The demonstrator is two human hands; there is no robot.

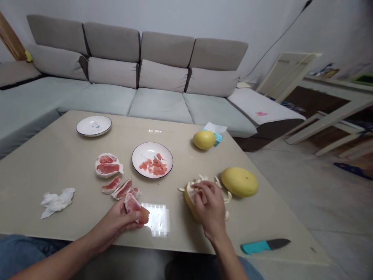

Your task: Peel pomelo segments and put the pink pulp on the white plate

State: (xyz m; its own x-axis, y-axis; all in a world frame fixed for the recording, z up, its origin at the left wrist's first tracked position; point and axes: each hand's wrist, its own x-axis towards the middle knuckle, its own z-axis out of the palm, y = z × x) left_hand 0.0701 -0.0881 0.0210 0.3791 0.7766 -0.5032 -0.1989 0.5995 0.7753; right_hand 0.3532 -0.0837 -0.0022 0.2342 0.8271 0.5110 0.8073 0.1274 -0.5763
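My left hand [122, 219] grips a pomelo segment [133, 203], partly peeled, with its bare pink flesh sticking out past the thumb. Over a hollow pomelo rind [190, 200] holding white scraps, my right hand [211, 204] has its fingers bent together; what they hold, if anything, is hidden. Several loose segments [122, 189] lie just beyond my left hand. Behind them rests a peeled pomelo piece [107, 168] with red flesh showing. A white plate [142, 151] with a dark rim carries small pieces of pink flesh [157, 166].
A whole yellow pomelo [239, 181] sits right of the rind, another yellow fruit [204, 140] by a tissue pack [217, 132]. A knife [265, 245] with a teal handle lies near the front edge. Crumpled tissue [58, 202] and a second plate [93, 126] are at left.
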